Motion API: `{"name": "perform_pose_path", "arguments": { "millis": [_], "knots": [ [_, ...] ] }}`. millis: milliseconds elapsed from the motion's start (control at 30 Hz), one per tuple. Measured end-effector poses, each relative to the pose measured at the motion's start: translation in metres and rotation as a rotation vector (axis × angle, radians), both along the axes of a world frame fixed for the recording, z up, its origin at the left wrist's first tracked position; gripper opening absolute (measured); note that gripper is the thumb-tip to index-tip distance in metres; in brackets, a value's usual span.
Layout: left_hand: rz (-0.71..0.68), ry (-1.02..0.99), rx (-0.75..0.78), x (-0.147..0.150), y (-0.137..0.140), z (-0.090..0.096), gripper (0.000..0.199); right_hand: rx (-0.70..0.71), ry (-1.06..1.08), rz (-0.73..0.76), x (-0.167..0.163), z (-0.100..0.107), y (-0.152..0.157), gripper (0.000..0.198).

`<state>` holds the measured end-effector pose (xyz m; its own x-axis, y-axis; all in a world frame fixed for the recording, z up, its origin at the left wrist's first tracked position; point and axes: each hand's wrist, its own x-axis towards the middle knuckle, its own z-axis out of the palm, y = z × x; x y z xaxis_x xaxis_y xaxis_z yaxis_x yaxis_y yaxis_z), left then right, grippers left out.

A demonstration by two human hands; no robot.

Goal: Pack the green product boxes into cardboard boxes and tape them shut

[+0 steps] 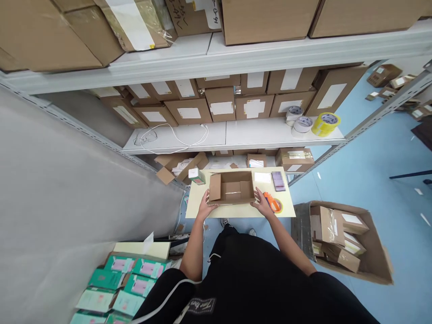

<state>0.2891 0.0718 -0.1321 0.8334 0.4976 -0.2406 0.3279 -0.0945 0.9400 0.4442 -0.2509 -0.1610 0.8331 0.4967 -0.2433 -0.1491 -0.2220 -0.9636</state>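
An open cardboard box (232,196) lies on a small pale yellow table (192,209), its inside facing up and one flap folded over the left end. My left hand (204,208) grips the box at its near left corner. At the opposite end, my right hand (262,205) holds the near right corner, fingers along the side. Just right of that hand is an orange tape dispenser (272,202) with a roll of tape. Behind the dispenser are a white sheet or label stack (262,177) and a blurred purple stack (278,181). A small white and green carton (196,176) stands at the table's back left.
Shelving (189,143) rises behind the table, with many labelled boxes. Tape rolls (326,124) and a white cable (178,146) lie on its middle shelf. A large carton (366,270) full of small boxes stands on the floor at right. Green packages (138,284) are stacked lower left.
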Motion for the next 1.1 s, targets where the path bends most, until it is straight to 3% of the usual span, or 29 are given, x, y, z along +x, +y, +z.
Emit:
{"name": "perform_pose_path", "arguments": {
  "millis": [167,267,333,400,467,533,700,833,900,1100],
  "knots": [
    [-0.076,-0.039,0.306,0.004,-0.002,0.025,0.106,-0.08,-0.131,0.064,0.001,0.011,0.002,0.083],
    [-0.104,-0.105,0.461,0.027,-0.014,0.043,0.063,-0.11,-0.313,0.118,0.004,0.021,0.005,0.063],
    [-0.25,-0.079,0.429,0.051,-0.026,0.049,0.045,-0.164,-0.364,0.187,0.005,0.025,0.008,0.042],
    [-0.488,0.063,0.38,0.076,-0.038,0.051,0.045,-0.212,-0.372,0.258,0.006,0.024,0.01,0.025],
    [-0.678,0.295,0.436,0.096,-0.046,0.05,0.049,-0.229,-0.383,0.3,0.005,0.02,0.01,0.018],
    [-0.748,0.464,0.513,0.103,-0.05,0.049,0.056,-0.227,-0.411,0.309,0.004,0.012,0.009,0.018],
    [-0.669,0.499,0.751,0.069,-0.05,0.05,0.066,-0.231,-0.465,0.311,-0.001,-0.011,0.004,0.023],
    [-0.452,0.524,0.939,0.028,-0.032,0.052,0.086,-0.275,-0.472,0.335,-0.004,-0.025,0.0,0.027],
    [-0.399,0.608,0.906,0.016,-0.018,0.05,0.097,-0.285,-0.476,0.365,-0.004,-0.03,-0.002,0.028],
    [-0.464,0.73,0.691,0.016,0.004,0.023,0.116,-0.332,-0.494,0.415,-0.004,-0.029,-0.005,0.048]
  ]
}}
